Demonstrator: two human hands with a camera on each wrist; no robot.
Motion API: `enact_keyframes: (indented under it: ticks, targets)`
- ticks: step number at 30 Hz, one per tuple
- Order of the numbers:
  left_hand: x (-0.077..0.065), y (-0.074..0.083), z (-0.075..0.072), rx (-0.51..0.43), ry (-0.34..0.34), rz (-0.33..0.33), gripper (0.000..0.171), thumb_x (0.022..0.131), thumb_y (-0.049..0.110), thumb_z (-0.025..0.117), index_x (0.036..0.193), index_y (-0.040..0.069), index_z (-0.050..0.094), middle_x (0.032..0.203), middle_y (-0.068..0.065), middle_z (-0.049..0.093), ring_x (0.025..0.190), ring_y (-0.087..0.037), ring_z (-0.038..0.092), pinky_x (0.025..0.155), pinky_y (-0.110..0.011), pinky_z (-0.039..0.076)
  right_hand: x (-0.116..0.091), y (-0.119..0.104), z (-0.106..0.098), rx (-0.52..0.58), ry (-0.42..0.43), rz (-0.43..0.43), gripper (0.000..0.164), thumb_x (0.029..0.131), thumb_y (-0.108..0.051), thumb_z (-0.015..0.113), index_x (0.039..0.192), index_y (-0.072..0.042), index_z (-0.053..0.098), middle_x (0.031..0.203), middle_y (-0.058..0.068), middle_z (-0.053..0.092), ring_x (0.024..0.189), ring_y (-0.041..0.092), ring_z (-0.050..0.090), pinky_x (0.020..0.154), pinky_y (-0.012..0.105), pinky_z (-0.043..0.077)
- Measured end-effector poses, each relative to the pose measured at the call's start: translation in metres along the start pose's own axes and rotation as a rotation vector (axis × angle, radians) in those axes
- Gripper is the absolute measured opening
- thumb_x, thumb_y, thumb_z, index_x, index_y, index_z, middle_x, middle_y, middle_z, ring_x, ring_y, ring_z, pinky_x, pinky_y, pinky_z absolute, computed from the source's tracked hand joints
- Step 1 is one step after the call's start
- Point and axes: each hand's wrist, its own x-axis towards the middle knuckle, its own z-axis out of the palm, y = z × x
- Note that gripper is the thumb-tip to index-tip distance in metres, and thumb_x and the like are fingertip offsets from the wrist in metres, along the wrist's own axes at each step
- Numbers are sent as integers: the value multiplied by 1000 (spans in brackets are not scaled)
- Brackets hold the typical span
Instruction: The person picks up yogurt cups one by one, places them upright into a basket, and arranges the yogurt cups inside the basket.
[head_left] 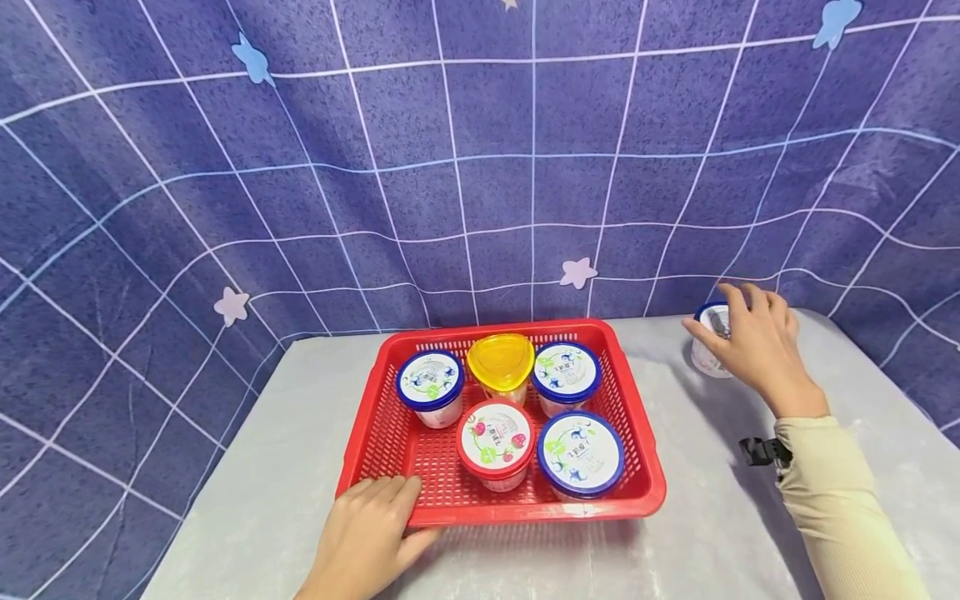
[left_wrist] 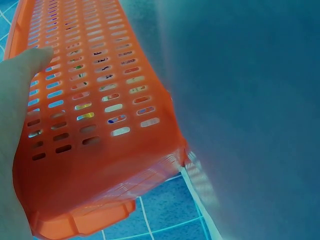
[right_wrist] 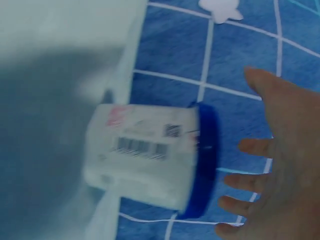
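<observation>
My left hand (head_left: 369,532) grips the front left rim of a red plastic basket (head_left: 495,515), fingers over the edge. In the left wrist view its thumb (left_wrist: 40,59) lies against the slotted outer wall. On the right, my right hand (head_left: 759,346) is spread over a white tub (head_left: 712,364) with a blue lid. The right wrist view shows this tub (right_wrist: 145,155) upright on the table, barcode on its side, with the fingers apart from the lid. A dark patch marks the lid's top.
Inside the basket stand three blue-lidded tubs, one at left (head_left: 431,379), one at back right (head_left: 566,372) and one at front right (head_left: 581,454). With them are a red-lidded tub (head_left: 495,437) and a yellow-lidded cup (head_left: 501,362). A blue curtain (head_left: 480,192) hangs behind the grey table (head_left: 262,467).
</observation>
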Motion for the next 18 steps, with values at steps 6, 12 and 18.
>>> enact_keyframes:
  ticks: [6,12,18]
  targets:
    - [1,1,-2,3,-21,-13,52,71,57,77,90,10,68,77,-2,70,72,-19,69,69,-37,56,-2,21,19,-44,-26,28,84,87,-59,64,148,-8,37,143,39,28,128,64,25,95,76,19]
    - [1,1,-1,14,-31,-18,51,73,59,75,90,11,68,75,-1,70,71,-18,69,68,-36,56,-5,29,30,-56,-48,30,78,90,-54,63,148,-9,38,142,39,28,120,68,29,84,77,26]
    - [0,1,-1,18,-34,-19,52,74,59,74,91,10,69,78,-2,71,73,-19,70,69,-38,57,-5,30,32,-47,-71,40,75,91,-52,62,148,-10,38,142,39,27,119,69,29,81,77,27]
